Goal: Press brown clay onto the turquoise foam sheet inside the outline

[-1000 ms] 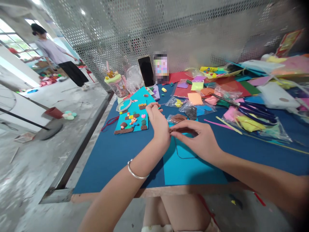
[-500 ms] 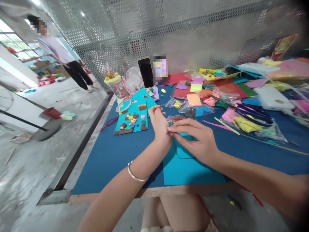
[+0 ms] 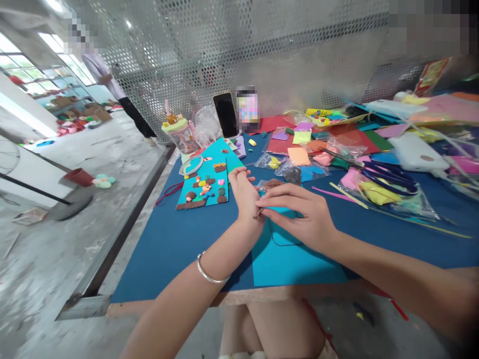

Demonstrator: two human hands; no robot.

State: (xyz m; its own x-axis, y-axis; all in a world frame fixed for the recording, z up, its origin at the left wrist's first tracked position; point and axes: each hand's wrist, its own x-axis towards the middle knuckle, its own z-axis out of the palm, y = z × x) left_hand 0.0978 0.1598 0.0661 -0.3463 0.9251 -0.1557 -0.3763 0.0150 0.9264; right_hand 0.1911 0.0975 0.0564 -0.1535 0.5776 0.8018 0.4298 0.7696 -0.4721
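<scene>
both hands meet over teal sheet (image 3: 292,259); right hand (image 3: 299,212) pinches brown clay bit (image 3: 259,214) against left hand (image 3: 245,192).

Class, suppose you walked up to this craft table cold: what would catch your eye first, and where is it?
At the middle, the left hand and right hand meet over a turquoise sheet, pinching a small brown piece. Left of them lies a turquoise card with clay figures; bright paper scraps crowd the far right.

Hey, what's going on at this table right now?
A person is doing clay craft at a blue table. The left hand and right hand meet over a turquoise sheet, pinching a small brown clay bit between them. A finished clay picture card lies to the left, with bags of clay and coloured paper behind.
</scene>
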